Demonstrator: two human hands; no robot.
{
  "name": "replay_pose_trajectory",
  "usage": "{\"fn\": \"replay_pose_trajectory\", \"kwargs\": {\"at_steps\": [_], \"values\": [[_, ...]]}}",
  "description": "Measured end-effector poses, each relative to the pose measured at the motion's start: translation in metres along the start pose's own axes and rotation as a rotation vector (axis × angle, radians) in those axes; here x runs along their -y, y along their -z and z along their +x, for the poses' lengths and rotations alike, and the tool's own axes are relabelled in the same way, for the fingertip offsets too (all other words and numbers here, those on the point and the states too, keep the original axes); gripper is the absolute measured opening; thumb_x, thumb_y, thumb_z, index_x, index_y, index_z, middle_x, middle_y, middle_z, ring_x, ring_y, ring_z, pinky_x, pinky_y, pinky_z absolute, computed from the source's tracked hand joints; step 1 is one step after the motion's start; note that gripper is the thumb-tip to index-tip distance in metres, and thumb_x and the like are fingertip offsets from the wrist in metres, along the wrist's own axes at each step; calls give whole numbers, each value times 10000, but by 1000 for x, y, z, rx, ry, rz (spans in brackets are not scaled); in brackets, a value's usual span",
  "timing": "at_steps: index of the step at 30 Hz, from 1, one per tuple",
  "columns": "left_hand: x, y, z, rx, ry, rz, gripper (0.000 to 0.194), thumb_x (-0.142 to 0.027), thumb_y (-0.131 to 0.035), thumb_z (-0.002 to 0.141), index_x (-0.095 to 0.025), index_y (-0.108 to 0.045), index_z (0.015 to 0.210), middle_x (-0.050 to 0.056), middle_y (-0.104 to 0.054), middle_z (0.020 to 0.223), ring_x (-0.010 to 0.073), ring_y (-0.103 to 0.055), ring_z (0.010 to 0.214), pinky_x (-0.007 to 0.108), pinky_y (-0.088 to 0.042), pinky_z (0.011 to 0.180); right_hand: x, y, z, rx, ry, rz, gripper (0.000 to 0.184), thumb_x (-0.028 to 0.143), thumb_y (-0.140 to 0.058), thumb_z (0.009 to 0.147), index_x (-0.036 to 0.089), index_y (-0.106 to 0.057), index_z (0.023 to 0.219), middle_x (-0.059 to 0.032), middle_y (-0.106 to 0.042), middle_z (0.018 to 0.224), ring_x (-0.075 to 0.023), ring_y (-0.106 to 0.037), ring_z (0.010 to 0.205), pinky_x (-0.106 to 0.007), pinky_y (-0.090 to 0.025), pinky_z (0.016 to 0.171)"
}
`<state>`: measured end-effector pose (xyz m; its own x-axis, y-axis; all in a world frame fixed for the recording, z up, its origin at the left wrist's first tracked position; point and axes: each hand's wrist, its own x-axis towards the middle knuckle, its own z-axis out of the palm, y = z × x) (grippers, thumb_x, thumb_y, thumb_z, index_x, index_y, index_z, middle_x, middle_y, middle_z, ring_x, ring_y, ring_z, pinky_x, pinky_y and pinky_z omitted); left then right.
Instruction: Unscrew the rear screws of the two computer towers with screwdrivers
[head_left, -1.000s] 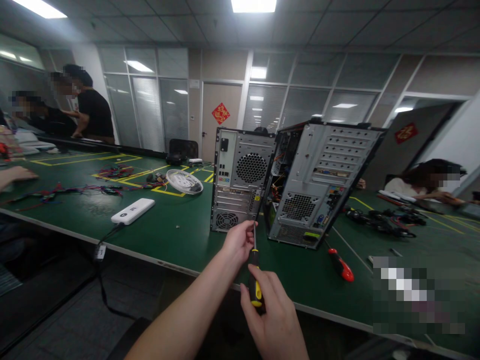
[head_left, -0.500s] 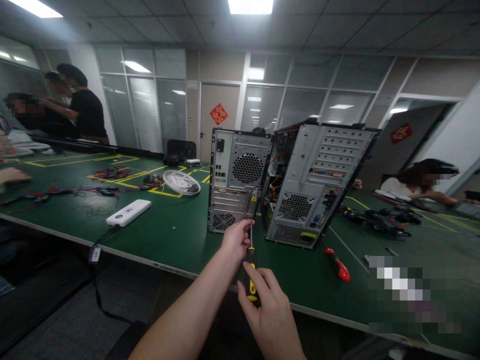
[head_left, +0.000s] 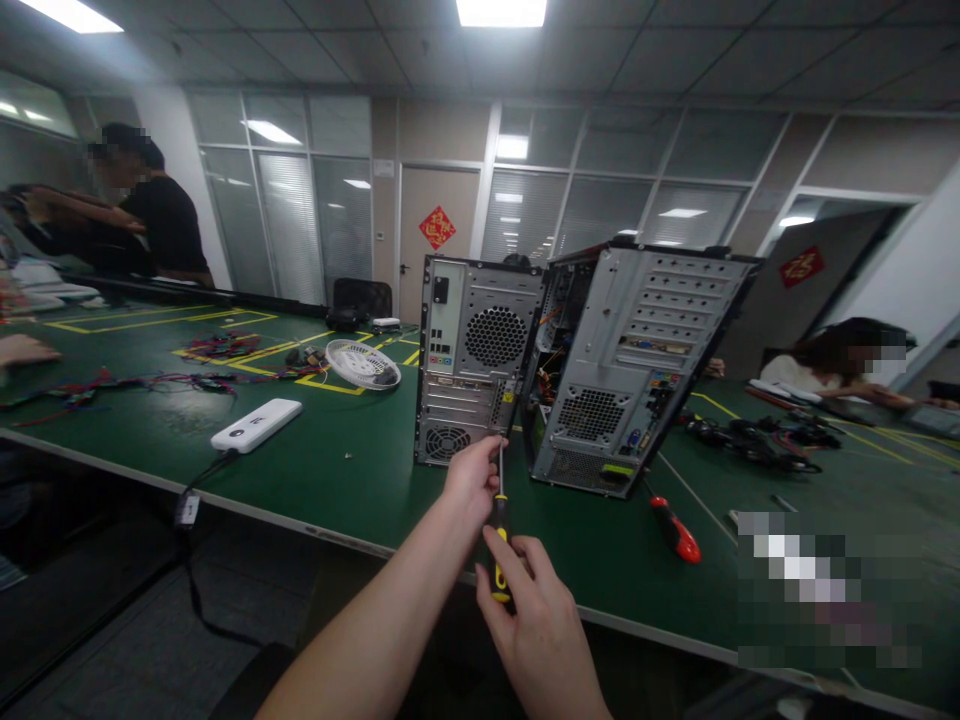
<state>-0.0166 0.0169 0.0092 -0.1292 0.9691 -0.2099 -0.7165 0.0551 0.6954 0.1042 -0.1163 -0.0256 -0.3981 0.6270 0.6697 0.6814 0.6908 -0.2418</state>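
My right hand (head_left: 541,605) grips the black and yellow handle of a screwdriver (head_left: 501,560), which points away from me. At the lower right corner of the left computer case (head_left: 480,385), my left hand (head_left: 474,475) is closed round the screwdriver's shaft near its tip. The tip meets the rear panel there; my fingers partly cover that spot, and no screw can be made out. Close on the right stands a second computer case (head_left: 600,370), turned at an angle, its side open with wires showing inside.
On the green table (head_left: 360,470) lie a white power bank (head_left: 257,425) with a cable, a round white grille (head_left: 364,364), a red-handled screwdriver (head_left: 675,530) and black cables (head_left: 757,440). Wiring (head_left: 150,380) spreads at the left. Several people are around the table.
Both hands stay at the left case. The screwdriver's handle has shifted very slightly left, with small movement of the right fingers. A person at the far left has changed pose.
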Motion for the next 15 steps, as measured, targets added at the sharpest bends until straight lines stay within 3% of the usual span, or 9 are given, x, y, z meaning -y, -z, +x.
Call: {"fn": "replay_pose_trajectory", "kwargs": {"at_steps": [4,15], "values": [[-2,-7,-7,-99,33,-26,355,-291,-870,562,-134,-679,816,-63,-525,524,16,-281,384,190,-158,407,1,-1,-1,-20,17,-16,358,246,-497,1022,169,-631,1345,-117,-627,1041,-211,-706,810,-332,-620,698],[-2,-5,-10,-59,41,-20,361,-284,-878,528,-120,-721,808,-64,-499,512,10,-256,402,190,-120,426,-1,-6,-3,-22,13,-37,363,253,-471,1036,184,-613,1363,-112,-616,1041,-198,-686,780,-320,-600,668]]}}
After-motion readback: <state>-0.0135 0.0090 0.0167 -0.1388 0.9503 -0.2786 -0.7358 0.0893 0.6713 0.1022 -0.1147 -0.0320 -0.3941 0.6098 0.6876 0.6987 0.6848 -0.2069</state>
